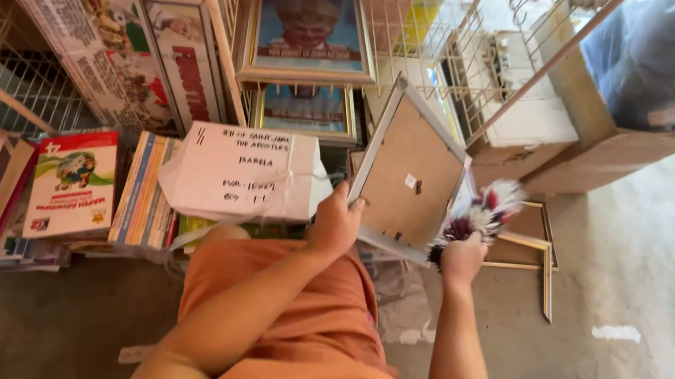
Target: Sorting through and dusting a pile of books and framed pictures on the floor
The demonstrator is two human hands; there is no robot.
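Left hand point(334, 223) grips picture frame point(407, 176); right hand point(462, 257) clutches feather duster point(481, 213).

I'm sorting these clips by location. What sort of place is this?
Likely a small shop or stockroom for books and framed pictures: stacked colourful paperback books, gold-framed portrait pictures leaning against white wire racks, on a bare concrete floor.

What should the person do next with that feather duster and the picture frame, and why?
Probably sweep the duster leftward across the frame's brown backing. The left hand grips the frame's lower edge and holds it tilted with its back toward the camera. The right hand holds the duster at the frame's right edge, so its feathers are only at the border and the backing lies uncovered beside them.
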